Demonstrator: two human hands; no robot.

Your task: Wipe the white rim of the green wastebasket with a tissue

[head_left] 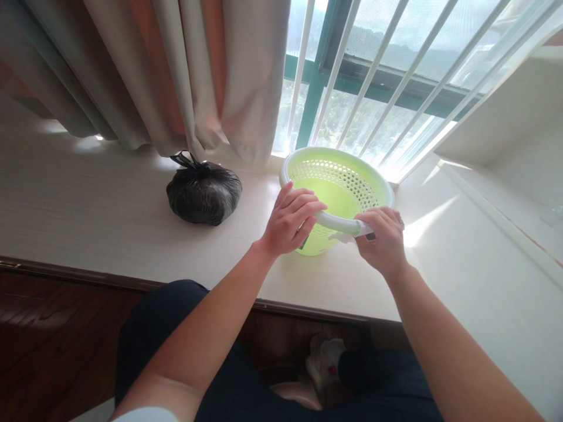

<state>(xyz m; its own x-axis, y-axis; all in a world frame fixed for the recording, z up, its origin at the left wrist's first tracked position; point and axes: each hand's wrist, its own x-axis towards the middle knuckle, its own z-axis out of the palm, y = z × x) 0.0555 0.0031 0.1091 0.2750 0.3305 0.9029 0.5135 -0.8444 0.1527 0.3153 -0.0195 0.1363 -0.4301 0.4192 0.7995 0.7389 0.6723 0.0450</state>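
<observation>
A light green plastic wastebasket point(328, 193) with a perforated wall and a pale grey rim stands on the white sill ledge by the window. My left hand point(292, 220) lies over the near left part of its rim, with the fingers bent across it. On the near right part of the rim, my right hand point(382, 237) is closed around the edge. A thin white piece point(343, 237), perhaps tissue or film, shows beside the right fingers, below the rim. The fingertips of the right hand are partly hidden. A small dark patch shows low on the basket near the left hand.
A knotted black plastic bag point(204, 193), filled with something, sits on the ledge point(109, 217) to the left. Long curtains point(193, 70) hang behind it. White bars point(373, 70) cross the window behind the basket. A white wall point(519, 117) bounds the right side. My legs are below the ledge's front edge.
</observation>
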